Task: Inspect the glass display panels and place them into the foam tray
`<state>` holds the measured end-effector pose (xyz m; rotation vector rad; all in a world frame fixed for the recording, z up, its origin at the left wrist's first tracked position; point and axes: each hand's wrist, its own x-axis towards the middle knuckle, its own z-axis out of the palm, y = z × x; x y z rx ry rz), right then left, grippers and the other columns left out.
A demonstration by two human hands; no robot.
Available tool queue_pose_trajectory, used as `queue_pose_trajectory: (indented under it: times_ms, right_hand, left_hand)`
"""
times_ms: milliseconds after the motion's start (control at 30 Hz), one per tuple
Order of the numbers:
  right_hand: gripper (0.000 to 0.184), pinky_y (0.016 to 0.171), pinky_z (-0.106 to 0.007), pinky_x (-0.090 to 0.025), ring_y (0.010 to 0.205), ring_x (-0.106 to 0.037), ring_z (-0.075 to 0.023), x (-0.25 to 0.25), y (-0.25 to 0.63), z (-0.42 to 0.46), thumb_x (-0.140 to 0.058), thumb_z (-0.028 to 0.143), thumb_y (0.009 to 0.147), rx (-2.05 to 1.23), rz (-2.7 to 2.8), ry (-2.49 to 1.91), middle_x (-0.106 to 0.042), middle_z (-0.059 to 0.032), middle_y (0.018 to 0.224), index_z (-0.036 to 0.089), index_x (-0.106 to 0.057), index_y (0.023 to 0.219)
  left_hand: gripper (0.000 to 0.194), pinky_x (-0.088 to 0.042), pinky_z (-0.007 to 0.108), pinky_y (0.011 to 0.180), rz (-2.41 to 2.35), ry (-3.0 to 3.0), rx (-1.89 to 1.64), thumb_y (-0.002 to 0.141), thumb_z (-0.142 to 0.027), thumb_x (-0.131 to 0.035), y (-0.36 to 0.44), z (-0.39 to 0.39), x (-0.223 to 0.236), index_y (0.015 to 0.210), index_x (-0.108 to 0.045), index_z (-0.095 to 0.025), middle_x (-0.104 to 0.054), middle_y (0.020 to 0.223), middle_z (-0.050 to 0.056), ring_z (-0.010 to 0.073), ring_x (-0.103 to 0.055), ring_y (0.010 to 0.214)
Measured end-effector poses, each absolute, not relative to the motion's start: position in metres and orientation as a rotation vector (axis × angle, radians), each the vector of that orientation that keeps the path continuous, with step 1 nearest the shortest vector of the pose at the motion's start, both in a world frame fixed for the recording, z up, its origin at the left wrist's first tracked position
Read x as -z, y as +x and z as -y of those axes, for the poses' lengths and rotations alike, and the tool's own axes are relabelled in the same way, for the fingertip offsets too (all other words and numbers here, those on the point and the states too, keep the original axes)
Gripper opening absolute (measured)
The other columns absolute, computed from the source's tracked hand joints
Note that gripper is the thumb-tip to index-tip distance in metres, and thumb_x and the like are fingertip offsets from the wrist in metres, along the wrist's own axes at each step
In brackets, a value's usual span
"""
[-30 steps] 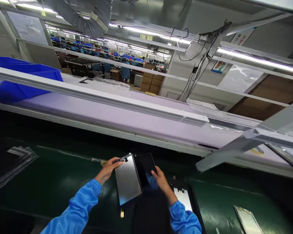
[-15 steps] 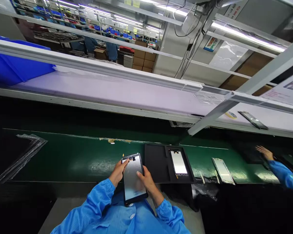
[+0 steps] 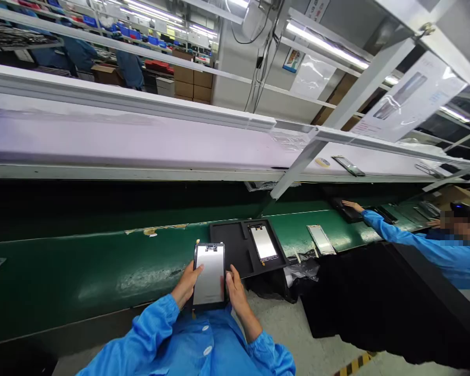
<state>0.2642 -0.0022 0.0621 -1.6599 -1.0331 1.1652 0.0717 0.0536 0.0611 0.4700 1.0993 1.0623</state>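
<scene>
Head view shows a flat panel (image 3: 209, 273) with a grey, glossy face, a dark frame and a small connector strip at its top edge. It is held upright over the near edge of the green belt (image 3: 82, 266), just left of the black tray (image 3: 231, 245). Left hand (image 3: 186, 284) grips the panel's left edge, thumb on the face. Right hand (image 3: 235, 287) clasps the right edge, fingers curled behind. A second panel (image 3: 263, 243) lies in the tray. Right of the tray, a co-worker's hand (image 3: 350, 205) rests on the belt.
</scene>
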Motion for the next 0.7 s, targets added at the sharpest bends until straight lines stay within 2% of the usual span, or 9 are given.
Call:
queue_pose_trajectory:
  times_ms: [100, 200, 300, 433, 500, 700]
  right_hand:
    - [0.109, 0.086, -0.045, -0.058, 0.12, -0.063, -0.0353, -0.058, 0.31, 0.005, -0.056, 0.092, 0.065, -1.122, 0.822, -1.715, -0.059, -0.0228, 0.139, 0.016, -0.05, 0.143]
    - [0.103, 0.085, -0.043, -0.058, 0.118, -0.065, -0.0345, -0.047, 0.353, 0.016, -0.064, 0.09, 0.061, -1.143, 0.683, -1.683, -0.061, -0.0209, 0.136, 0.019, -0.055, 0.135]
    - [0.1, 0.08, -0.043, -0.058, 0.108, -0.07, -0.0343, -0.033, 0.39, 0.028, -0.068, 0.09, 0.056, -1.214, 0.614, -1.676, -0.066, -0.0188, 0.128, 0.021, -0.06, 0.126]
    - [0.105, 0.076, -0.043, -0.057, 0.096, -0.073, -0.0339, -0.023, 0.433, 0.031, -0.07, 0.094, 0.043, -1.348, 0.636, -1.706, -0.071, -0.018, 0.117, 0.02, -0.062, 0.118]
    - [0.104, 0.076, -0.042, -0.057, 0.092, -0.073, -0.0322, -0.022, 0.454, 0.029, -0.07, 0.094, 0.043, -1.398, 0.68, -1.714, -0.072, -0.0163, 0.112, 0.02, -0.063, 0.115]
    - [0.083, 0.073, -0.038, -0.053, 0.087, -0.071, -0.0269, -0.022, 0.496, 0.017, -0.071, 0.083, 0.057, -1.519, 0.846, -1.655, -0.073, -0.0111, 0.1, 0.02, -0.065, 0.111]
  left_hand:
    - [0.042, -0.058, 0.036, 0.079, -1.109, 0.469, -1.056, 0.068, -0.029, -0.089, 0.112, -0.101, -0.052, 0.101, -0.067, -0.014, -0.079, 0.094, 0.013, 0.0275, -0.075, 0.087]
    - [0.03, -0.058, 0.034, 0.076, -1.136, 0.45, -1.03, 0.074, -0.019, -0.084, 0.156, -0.139, -0.039, 0.096, -0.065, -0.013, -0.078, 0.091, 0.013, 0.0252, -0.075, 0.083]
    - [0.022, -0.059, 0.034, 0.074, -1.191, 0.426, -0.989, 0.082, -0.019, -0.079, 0.194, -0.166, -0.022, 0.097, -0.063, -0.013, -0.076, 0.088, 0.008, 0.0217, -0.074, 0.078]
    - [0.009, -0.06, 0.033, 0.07, -1.306, 0.42, -0.938, 0.094, -0.021, -0.068, 0.221, -0.182, 0.002, 0.097, -0.064, -0.014, -0.073, 0.086, 0.002, 0.0156, -0.07, 0.069]
    - [0.009, -0.06, 0.032, 0.069, -1.372, 0.44, -0.916, 0.095, -0.023, -0.066, 0.227, -0.184, 0.011, 0.097, -0.065, -0.014, -0.072, 0.085, 0.001, 0.015, -0.07, 0.069]
    - [0.019, -0.06, 0.036, 0.077, -1.728, 0.586, -0.89, 0.095, -0.028, -0.066, 0.241, -0.176, 0.027, 0.108, -0.065, -0.014, -0.074, 0.098, 0.005, 0.0183, -0.072, 0.081]
